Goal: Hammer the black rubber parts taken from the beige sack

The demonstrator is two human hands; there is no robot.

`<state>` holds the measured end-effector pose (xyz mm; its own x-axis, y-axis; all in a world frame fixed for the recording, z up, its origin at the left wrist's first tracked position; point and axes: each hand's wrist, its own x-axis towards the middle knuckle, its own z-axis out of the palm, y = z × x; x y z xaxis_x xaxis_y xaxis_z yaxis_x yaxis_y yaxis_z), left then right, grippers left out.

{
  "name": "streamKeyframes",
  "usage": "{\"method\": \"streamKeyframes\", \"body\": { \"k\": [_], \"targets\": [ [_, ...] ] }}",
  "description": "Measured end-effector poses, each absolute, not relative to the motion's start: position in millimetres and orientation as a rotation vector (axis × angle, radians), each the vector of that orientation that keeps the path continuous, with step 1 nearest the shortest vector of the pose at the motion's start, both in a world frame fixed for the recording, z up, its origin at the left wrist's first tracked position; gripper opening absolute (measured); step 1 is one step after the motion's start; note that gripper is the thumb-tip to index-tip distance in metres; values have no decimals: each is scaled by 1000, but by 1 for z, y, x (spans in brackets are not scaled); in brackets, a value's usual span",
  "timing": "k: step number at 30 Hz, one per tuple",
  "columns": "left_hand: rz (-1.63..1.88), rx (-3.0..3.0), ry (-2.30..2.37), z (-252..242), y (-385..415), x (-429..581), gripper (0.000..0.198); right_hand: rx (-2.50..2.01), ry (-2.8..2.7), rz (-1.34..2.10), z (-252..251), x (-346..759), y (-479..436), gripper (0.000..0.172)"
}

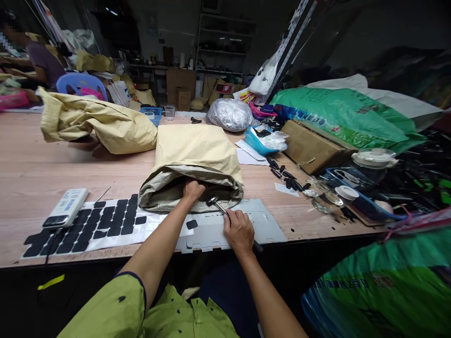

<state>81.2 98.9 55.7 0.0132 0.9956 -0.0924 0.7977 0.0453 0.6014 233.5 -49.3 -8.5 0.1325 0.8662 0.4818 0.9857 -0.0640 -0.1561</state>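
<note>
My left hand [193,188] reaches into the mouth of a tan woven sack [197,143] with a grey lining; its fingers are hidden inside. Wrapped round a small hammer [219,205] is my right hand [240,231], just in front of the sack's opening. The hammer has a metal head and shaft, and its black handle end shows below my fist. A grey flat board [260,223] lies beneath my right hand, with a single black rounded patch [192,224] on it. To the left, rows of similar black patches [118,218] sit on white backing sheets.
A second tan sack [120,126] lies at the left behind a white device [66,208]. Small black parts [291,182], a cardboard box [313,145] and glass jars [327,202] crowd the right. Green bags [352,112] lie behind them. Another person [42,61] sits far left.
</note>
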Motion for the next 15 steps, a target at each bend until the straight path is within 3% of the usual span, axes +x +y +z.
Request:
{"method": "streamKeyframes", "body": {
  "k": [6, 9, 15],
  "targets": [
    [847, 2160, 1557, 58, 36, 35, 20, -1961, -1774, -384, -9, 234, -49, 22],
    [789, 2273, 1334, 39, 3, 17, 17, -1964, -1776, -368, -8, 233, -49, 22],
    [715, 2296, 1347, 7, -15, 10, 23, -1965, -1792, -377, -10, 234, -49, 23]
  ]
}}
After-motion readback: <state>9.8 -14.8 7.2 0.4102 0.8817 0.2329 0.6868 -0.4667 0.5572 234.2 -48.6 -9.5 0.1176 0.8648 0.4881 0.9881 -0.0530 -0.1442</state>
